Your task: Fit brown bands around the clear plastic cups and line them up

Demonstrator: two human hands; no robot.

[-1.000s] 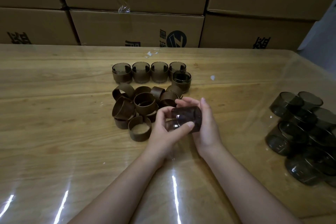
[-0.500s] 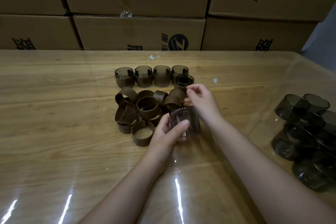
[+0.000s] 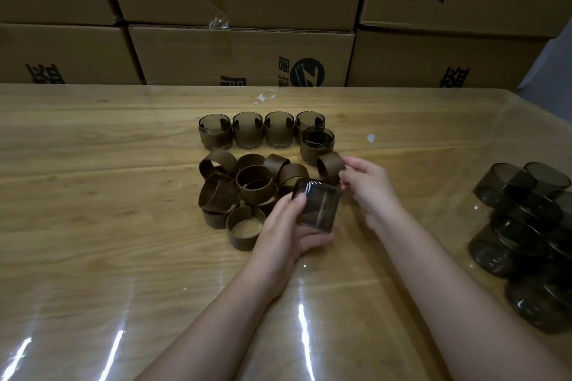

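My left hand (image 3: pixel 286 226) grips a bare clear smoky cup (image 3: pixel 317 207), tipped on its side above the table. Just right of it, my right hand (image 3: pixel 368 184) pinches a loose brown band (image 3: pixel 330 166) at the right edge of the band pile (image 3: pixel 244 192). Behind the pile stands a row of banded cups (image 3: pixel 247 130), with one more banded cup (image 3: pixel 318 145) in front of the row's right end. A heap of bare smoky cups (image 3: pixel 526 226) lies at the far right of the table.
The wooden table (image 3: pixel 93 210) is covered with a glossy clear sheet. Stacked cardboard boxes (image 3: pixel 241 52) form a wall along its far edge. Small white scraps (image 3: pixel 370 138) lie behind and to the right of the cups.
My right hand left the cup, reached back to the band pile and took hold of a brown band. The left hand kept the cup and raised it a little.
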